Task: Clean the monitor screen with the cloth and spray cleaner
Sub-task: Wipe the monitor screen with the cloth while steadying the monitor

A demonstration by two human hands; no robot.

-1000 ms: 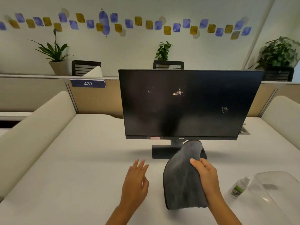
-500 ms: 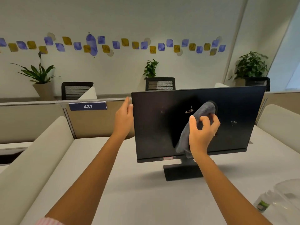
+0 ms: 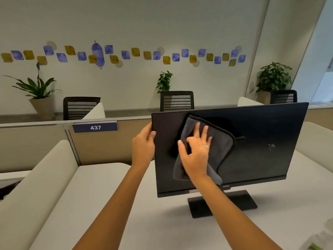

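A black monitor (image 3: 255, 145) stands on its stand on the white desk (image 3: 100, 201), screen dark. A grey cloth (image 3: 219, 150) is spread flat on the left half of the screen. My right hand (image 3: 195, 154) presses on the cloth with fingers apart. My left hand (image 3: 144, 143) grips the monitor's left edge near the top corner. A small whitish smudge (image 3: 271, 146) shows on the right half of the screen. Only a green sliver of the spray bottle (image 3: 315, 247) shows at the bottom right corner.
A beige divider with a sign reading 437 (image 3: 95, 127) runs behind the desk. A padded side panel (image 3: 36, 186) borders the desk on the left, another on the right (image 3: 317, 145). Black chairs (image 3: 177, 101) and potted plants (image 3: 37, 91) stand beyond the divider.
My right hand has lifted the cloth from the desk to the screen and slid it left over the central speckles, now spread flat. My left hand rose and gripped the monitor's left edge.
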